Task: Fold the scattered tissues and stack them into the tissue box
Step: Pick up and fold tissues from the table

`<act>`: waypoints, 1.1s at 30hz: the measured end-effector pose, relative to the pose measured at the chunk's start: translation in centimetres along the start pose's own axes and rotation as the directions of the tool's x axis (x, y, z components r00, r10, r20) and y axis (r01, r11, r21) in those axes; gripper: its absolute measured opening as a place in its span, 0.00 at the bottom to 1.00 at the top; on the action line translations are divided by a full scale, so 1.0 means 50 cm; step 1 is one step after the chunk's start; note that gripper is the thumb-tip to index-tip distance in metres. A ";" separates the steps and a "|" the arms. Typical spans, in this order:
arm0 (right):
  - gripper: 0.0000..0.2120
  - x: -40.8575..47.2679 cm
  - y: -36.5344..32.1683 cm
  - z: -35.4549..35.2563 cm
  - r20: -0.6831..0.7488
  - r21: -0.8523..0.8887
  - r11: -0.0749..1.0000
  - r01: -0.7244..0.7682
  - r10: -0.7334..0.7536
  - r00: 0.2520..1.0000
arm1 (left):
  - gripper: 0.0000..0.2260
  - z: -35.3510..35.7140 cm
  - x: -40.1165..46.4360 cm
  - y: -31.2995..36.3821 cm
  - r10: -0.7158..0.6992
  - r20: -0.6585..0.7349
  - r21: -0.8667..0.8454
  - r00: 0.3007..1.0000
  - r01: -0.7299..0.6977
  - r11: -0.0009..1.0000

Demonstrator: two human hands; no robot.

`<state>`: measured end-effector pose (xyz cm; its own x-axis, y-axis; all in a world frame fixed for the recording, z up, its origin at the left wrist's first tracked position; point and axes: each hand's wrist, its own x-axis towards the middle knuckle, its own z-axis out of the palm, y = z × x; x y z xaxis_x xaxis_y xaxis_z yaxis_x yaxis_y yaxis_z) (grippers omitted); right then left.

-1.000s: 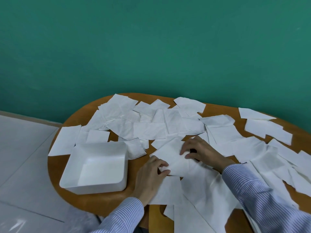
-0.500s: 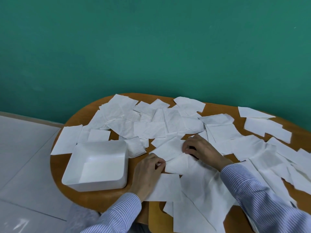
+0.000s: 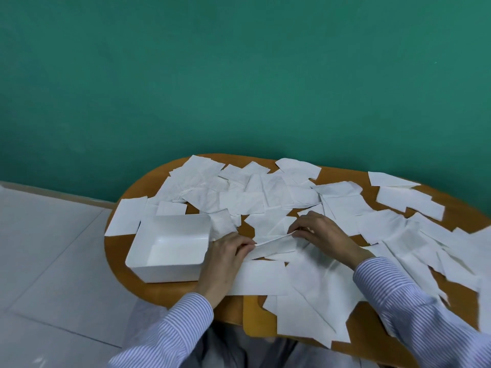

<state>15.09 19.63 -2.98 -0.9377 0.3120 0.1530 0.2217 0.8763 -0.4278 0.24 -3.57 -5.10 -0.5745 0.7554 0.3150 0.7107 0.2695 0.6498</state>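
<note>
Even, soft indoor light with faint shadows; wide-angle bending and blur toward the right edge.

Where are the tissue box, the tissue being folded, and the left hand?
tissue box (image 3: pixel 170 273), head view, near outer wall.
tissue being folded (image 3: pixel 275 241), head view, raised folded edge.
left hand (image 3: pixel 225 257), head view, back of hand.

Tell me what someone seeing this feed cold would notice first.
White tissues litter most of the wooden table before a green wall. At centre the left hand and right hand pinch opposite ends of one tissue being folded. A white tissue box sits open at the table's left.
</note>
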 end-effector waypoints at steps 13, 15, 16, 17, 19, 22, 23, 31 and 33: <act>0.05 -0.097 -0.131 -0.006 0.130 0.274 0.953 -0.129 0.096 0.987 | 0.07 -0.121 -0.067 -0.008 0.254 0.210 0.323 0.944 -0.312 0.893; 0.05 -0.103 -0.143 -0.005 0.143 0.308 0.941 -0.138 0.097 0.985 | 0.08 -0.132 -0.070 -0.011 0.266 0.256 0.332 0.929 -0.343 0.879; 0.05 -0.105 -0.146 -0.005 0.150 0.329 0.932 -0.150 0.106 0.983 | 0.08 -0.134 -0.070 -0.014 0.265 0.269 0.341 0.926 -0.349 0.873; 0.05 -0.105 -0.147 -0.005 0.156 0.351 0.922 -0.166 0.117 0.981 | 0.08 -0.133 -0.068 -0.017 0.259 0.277 0.353 0.925 -0.349 0.868; 0.04 -0.102 -0.146 0.000 0.172 0.372 0.908 -0.193 0.137 0.976 | 0.07 -0.125 -0.061 -0.020 0.251 0.289 0.385 0.924 -0.353 0.853; 0.04 -0.087 -0.138 0.017 0.178 0.324 0.919 -0.223 0.172 0.969 | 0.06 -0.093 -0.043 -0.018 0.226 0.343 0.494 0.912 -0.380 0.782; 0.03 -0.082 -0.132 0.025 0.187 0.305 0.922 -0.238 0.187 0.964 | 0.08 -0.079 -0.037 -0.019 0.221 0.373 0.537 0.901 -0.404 0.740; 0.04 -0.050 -0.086 0.078 0.201 0.201 0.931 -0.305 0.266 0.943 | 0.16 -0.021 -0.012 -0.018 0.104 0.463 0.722 0.880 -0.443 0.531; 0.04 -0.045 -0.083 0.088 0.200 0.203 0.927 -0.315 0.276 0.940 | 0.17 -0.019 -0.008 -0.020 0.099 0.457 0.734 0.884 -0.437 0.520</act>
<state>15.09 13.67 -5.46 -0.8738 0.4618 -0.1521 0.4468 0.6393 -0.6258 -0.64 -4.72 -5.22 -0.2520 0.9674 0.0272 0.9187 0.2480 -0.3073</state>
